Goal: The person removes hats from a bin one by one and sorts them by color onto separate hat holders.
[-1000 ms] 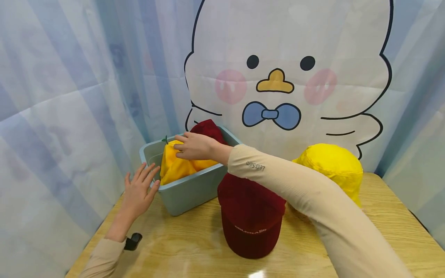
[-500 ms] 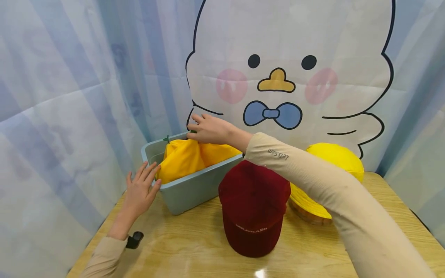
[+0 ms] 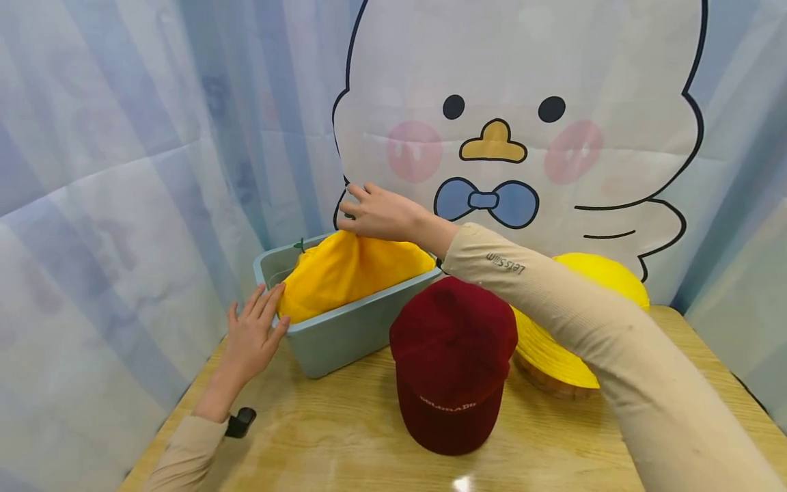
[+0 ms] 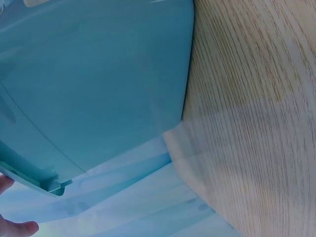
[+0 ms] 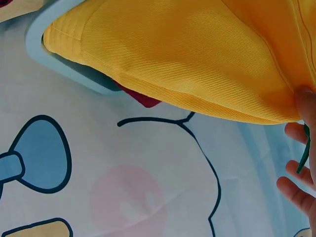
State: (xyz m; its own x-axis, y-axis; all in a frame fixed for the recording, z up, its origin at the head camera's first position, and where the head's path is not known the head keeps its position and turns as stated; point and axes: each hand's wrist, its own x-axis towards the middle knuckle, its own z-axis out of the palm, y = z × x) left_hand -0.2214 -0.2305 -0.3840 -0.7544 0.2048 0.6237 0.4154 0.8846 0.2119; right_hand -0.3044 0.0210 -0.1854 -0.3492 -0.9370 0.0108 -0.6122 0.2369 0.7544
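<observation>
My right hand (image 3: 384,213) pinches the peak of an orange-yellow hat (image 3: 363,270), which bulges above the blue-grey bin (image 3: 350,345). The right wrist view shows thumb and finger on the hat's ribbed cloth (image 5: 187,54), beside a green leaf tag (image 5: 304,148). A bit of dark red cloth (image 5: 142,96) peeks out beneath it. Another green sprout (image 3: 299,244) pokes up at the bin's back left. With fingers extended, my left hand (image 3: 252,338) touches the bin's left rim. In the left wrist view its thumb (image 4: 19,228) shows near the rim corner.
A maroon cap (image 3: 455,342) with lettering on it stands in front of the bin's right end. Farther right, a bright yellow hat (image 3: 553,348) sits on a low wooden stand (image 3: 556,384), partly behind my right sleeve (image 3: 572,321). Curtains and a printed cloth enclose the wooden table (image 3: 320,437).
My right hand has moved up and right, drawing the yellow hat's peak higher and spreading it over the bin. The maroon cloth inside the bin is now covered. My left hand stays at the rim.
</observation>
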